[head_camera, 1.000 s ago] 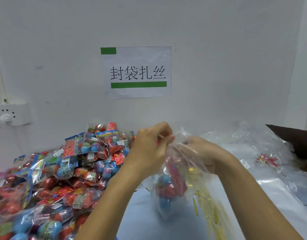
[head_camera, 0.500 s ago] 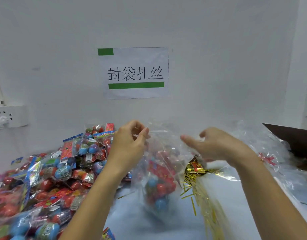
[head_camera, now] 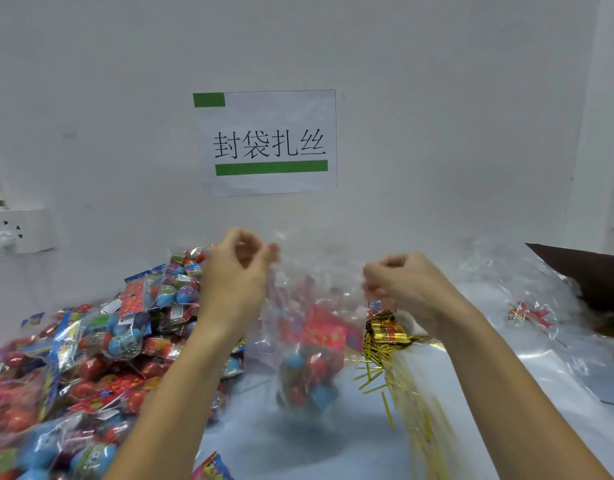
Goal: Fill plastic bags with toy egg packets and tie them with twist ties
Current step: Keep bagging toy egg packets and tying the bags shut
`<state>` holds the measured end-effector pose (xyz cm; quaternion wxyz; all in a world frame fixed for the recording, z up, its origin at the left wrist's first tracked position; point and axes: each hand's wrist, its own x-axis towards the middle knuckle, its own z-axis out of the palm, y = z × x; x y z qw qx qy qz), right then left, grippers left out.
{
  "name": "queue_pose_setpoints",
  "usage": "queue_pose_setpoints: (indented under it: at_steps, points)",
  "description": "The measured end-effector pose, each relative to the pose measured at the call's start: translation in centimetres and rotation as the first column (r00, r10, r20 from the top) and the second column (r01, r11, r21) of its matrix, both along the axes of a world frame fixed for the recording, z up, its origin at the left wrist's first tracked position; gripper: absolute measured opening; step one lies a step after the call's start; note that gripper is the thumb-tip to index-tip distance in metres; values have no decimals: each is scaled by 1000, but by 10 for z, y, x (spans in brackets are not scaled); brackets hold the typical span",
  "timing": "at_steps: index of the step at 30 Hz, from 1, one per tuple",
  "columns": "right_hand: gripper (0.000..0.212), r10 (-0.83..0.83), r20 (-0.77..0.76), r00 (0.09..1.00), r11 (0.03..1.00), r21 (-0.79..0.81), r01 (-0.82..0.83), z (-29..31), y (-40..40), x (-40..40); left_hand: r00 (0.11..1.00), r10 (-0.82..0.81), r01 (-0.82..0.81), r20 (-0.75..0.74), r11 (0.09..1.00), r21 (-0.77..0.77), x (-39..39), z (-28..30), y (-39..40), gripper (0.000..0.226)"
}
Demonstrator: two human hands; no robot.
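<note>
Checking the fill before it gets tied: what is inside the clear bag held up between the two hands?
Inside the clear bag are toy egg packets: red and blue eggs low down, red printed cards above. Blur and overlap hide the count.

A heap of toy egg packets (head_camera: 91,341) blocks the table's (head_camera: 250,445) left edge. Gold twist ties (head_camera: 385,368) lie to your right. Between them, the near edge is bare.

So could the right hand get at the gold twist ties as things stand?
Probably yes: the twist ties lie uncovered just below the right hand, but it is pinching the bag and must let go first.
</note>
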<state>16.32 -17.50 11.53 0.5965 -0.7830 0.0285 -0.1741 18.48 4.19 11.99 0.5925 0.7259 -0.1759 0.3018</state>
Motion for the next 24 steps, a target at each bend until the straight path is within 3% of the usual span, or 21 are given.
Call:
queue_pose_setpoints:
  at_steps: [2,5,8,11,15,17,20,24]
  points:
    - [15,-12,59,998,1000,23,10,3,-1,0,999,39,-38,12,997,-61,3,-2,0,15]
    - [20,3,27,1000,999,-52,-1,-2,0,0,998,19,-17,-60,999,27,7,-11,-1,18]
    - [19,19,137,990,1000,15,-21,6,-2,-2,1000,13,-14,-28,1000,-28,11,-10,5,16]
    - [16,103,83,991,995,-22,-102,6,0,-6,998,13,-9,-64,998,56,11,-13,8,16]
    - [21,196,138,971,980,16,-200,14,-6,-13,998,-57,56,-4,998,-40,11,-6,9,20]
    - [22,243,76,967,970,-46,-240,15,-12,-16,995,-91,89,-47,995,-48,11,-6,10,16]
    - [23,173,15,985,977,-131,-169,10,-13,-14,991,-121,119,-64,993,-27,10,-9,9,12]
    - [49,81,77,994,991,-110,-73,13,-8,-9,988,-148,149,-46,989,11,6,-6,7,14]
